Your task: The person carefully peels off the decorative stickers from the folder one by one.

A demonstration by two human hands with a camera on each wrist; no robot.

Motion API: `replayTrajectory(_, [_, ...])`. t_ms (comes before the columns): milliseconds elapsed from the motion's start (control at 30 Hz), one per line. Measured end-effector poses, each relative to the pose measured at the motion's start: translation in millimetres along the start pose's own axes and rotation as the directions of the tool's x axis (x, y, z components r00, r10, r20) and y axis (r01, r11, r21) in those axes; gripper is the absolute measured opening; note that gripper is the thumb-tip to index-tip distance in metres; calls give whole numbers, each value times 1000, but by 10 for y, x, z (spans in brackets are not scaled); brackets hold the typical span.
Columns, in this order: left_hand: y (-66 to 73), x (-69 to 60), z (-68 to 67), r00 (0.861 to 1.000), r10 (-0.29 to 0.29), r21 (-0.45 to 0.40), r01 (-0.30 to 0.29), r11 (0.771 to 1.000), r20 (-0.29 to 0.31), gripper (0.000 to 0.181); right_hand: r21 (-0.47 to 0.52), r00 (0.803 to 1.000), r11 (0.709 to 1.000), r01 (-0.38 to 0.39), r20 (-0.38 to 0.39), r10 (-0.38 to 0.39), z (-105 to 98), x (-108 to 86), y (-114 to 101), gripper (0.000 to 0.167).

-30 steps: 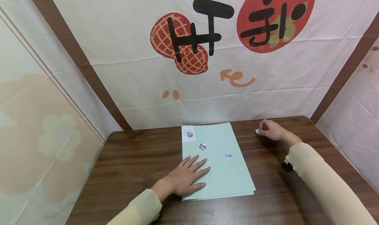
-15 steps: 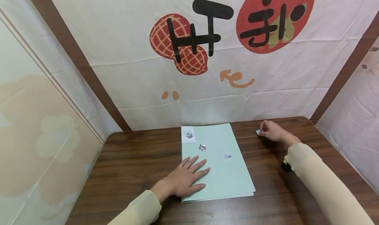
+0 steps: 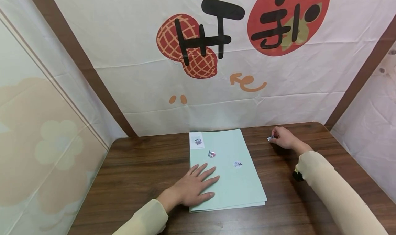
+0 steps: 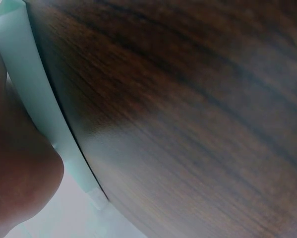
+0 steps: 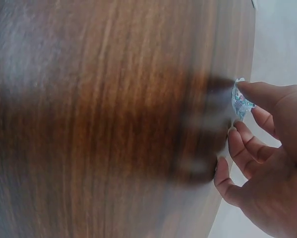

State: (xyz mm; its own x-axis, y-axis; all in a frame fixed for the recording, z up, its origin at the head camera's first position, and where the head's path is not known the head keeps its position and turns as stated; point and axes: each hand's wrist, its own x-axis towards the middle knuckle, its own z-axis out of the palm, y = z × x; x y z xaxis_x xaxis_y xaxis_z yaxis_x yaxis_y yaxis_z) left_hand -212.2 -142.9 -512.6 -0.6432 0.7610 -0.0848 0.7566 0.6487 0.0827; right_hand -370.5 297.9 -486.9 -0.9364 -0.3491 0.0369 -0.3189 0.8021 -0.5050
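A pale green folder (image 3: pixel 230 187) lies flat on the table, with a white label (image 3: pixel 196 140) at its upper left corner. Two small character stickers, one pinkish sticker (image 3: pixel 211 154) and one pale sticker (image 3: pixel 237 164), are on its cover. My left hand (image 3: pixel 192 186) rests on the folder's lower left part, fingers straight and spread. At the table's far right, my right hand (image 3: pixel 285 138) pinches a small glittery sticker (image 5: pixel 241 103) between thumb and forefinger, just at the tabletop. Whether it is one sticker or several in a stack, I cannot tell.
The dark wooden table (image 3: pixel 145 166) stretches to both sides of the folder. Behind it hangs a white printed cloth (image 3: pixel 148 84), close to the table's back edge. A small black object (image 3: pixel 298 175) shows at the right sleeve's cuff.
My right hand has shifted very slightly down with the sticker still pinched. The left hand and the folder stay where they were.
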Motion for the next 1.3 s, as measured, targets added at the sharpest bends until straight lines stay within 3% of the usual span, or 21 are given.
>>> replayTrajectory(200, [-9,-14,7,1000,0,10,0,1000,-3,63,0,999,1000,24,-28,-24,12,12,-2,19])
replayTrajectory(600, [-8,-28,8,1000,-6,-7,7,1000,12,63,-26,998,1000,-1,-63,-1,21,11,31,20])
replayTrajectory(1000, [-11,-11,-13,1000,1,4,-1,1000,16,62,-9,999,999,-32,-33,32,-24,-30,32,18])
replayTrajectory(1300, [32,-17,-63,1000,0,-16,1,1000,27,62,-48,998,998,34,-45,-36,-74,-28,-48,24])
